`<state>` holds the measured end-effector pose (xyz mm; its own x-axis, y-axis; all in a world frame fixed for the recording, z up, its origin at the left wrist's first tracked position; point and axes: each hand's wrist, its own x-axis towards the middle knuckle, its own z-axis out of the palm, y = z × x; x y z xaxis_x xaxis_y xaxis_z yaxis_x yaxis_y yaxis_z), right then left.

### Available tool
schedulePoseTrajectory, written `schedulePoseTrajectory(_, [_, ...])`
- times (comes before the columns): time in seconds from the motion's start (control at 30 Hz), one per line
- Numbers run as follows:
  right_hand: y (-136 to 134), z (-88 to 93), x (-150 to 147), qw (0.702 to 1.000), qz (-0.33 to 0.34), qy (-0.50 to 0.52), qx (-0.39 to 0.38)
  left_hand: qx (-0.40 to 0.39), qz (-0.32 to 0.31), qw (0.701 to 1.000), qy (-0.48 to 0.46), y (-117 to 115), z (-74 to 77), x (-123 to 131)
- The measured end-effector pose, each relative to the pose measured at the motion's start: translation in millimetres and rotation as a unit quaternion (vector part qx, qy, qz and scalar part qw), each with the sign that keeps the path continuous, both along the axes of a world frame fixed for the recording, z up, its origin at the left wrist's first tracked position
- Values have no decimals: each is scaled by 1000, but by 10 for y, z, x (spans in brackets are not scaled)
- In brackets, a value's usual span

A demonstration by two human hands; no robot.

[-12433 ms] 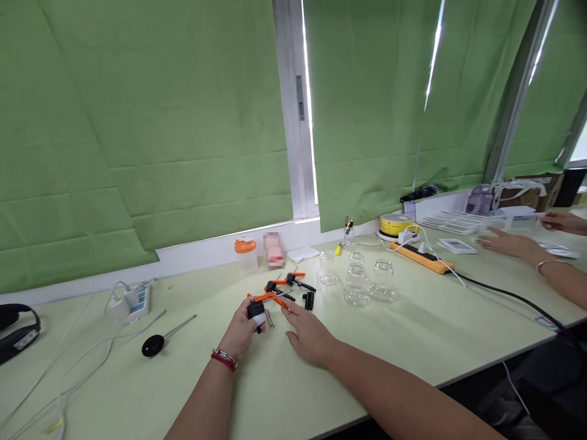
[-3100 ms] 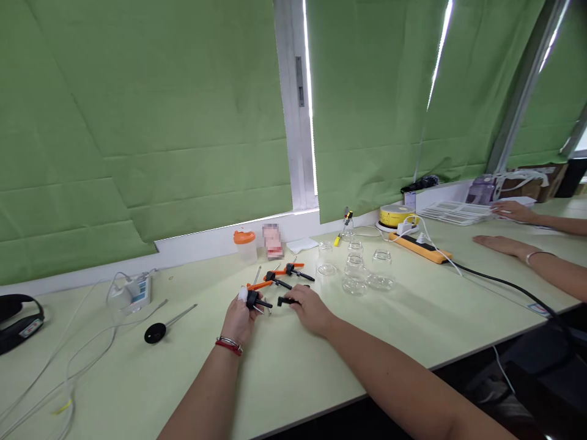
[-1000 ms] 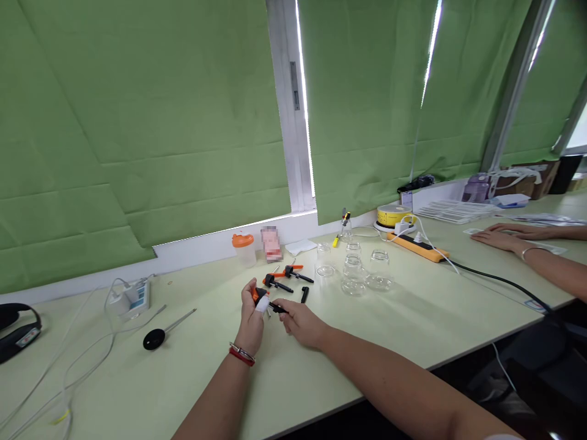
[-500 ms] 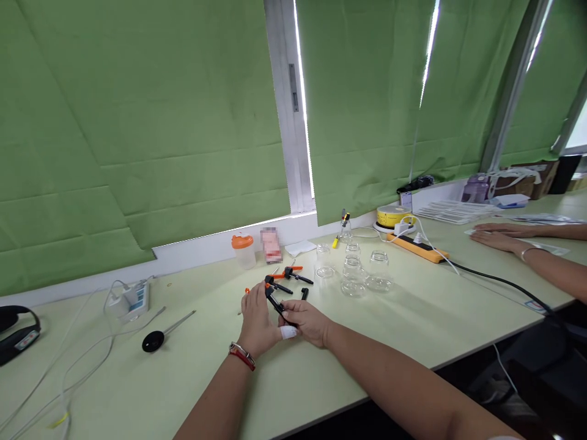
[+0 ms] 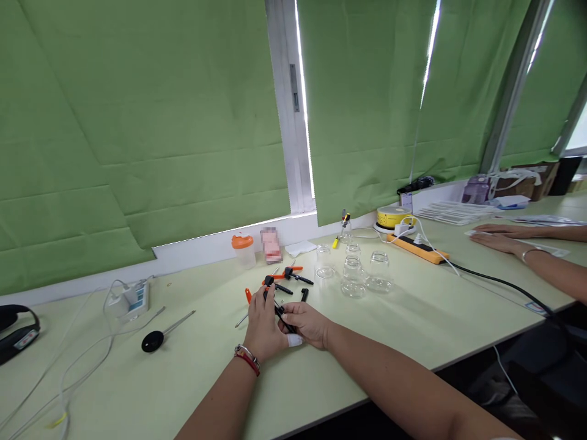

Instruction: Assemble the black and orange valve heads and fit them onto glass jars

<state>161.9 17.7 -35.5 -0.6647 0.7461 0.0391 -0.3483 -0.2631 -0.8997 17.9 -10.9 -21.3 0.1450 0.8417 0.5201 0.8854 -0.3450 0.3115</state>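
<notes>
My left hand (image 5: pixel 265 330), with a white wrap on its thumb, is closed round a black rod-like device (image 5: pixel 279 308). An orange lever (image 5: pixel 248 296) and a thin metal rod (image 5: pixel 242 320) stick out past this hand on its left. My right hand (image 5: pixel 306 324) pinches the lower black end of the device; its fingertips are partly hidden. Just beyond my hands lie two similar black-and-orange devices (image 5: pixel 280 286) (image 5: pixel 298 276) with metal rods. A small black angled piece (image 5: pixel 304 294) lies beside them.
Several clear glass jars (image 5: pixel 353 284) stand right of my hands. Behind are an orange-lidded cup (image 5: pixel 244 252) and an orange power strip (image 5: pixel 417 247). A black disc with a metal rod (image 5: pixel 153 341) and cables (image 5: pixel 107 348) lie left. A co-worker's hands (image 5: pixel 498 239) rest far right.
My left hand has shifted slightly right and turned over the black device, covering more of its upper end. The orange lever and metal rod now show more on the left. My right hand stays put.
</notes>
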Motion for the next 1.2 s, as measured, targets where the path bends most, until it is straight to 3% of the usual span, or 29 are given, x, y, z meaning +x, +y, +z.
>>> schedulePoseTrajectory(0.83, [-11, 3, -7, 1000, 1, 3, 9, 32, -9, 999, -19, -94, 187, 70])
schedulePoseTrajectory(1.2, [-41, 33, -16, 1000, -1, 11, -4, 25, -14, 1000, -1, -75, 127, 37])
